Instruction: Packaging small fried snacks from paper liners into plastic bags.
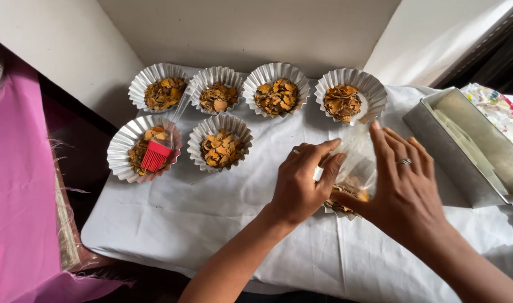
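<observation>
Both hands hold a clear plastic bag (360,163) with orange-brown dried pieces in its bottom, over a fluted foil cup (339,210) that is mostly hidden beneath them. My left hand (301,182) pinches the bag's left side. On the bag's right side, my right hand (405,191) grips with fingers spread. Both wear rings. Several fluted foil cups filled with the same dried pieces sit further back, such as one (276,95) in the far row and one (220,143) nearer.
A red silicone brush (158,151) with a clear handle lies in the near-left cup (119,154). A metal loaf tin (475,148) stands at the right on the white cloth (211,213). Pink fabric (15,185) hangs at the left.
</observation>
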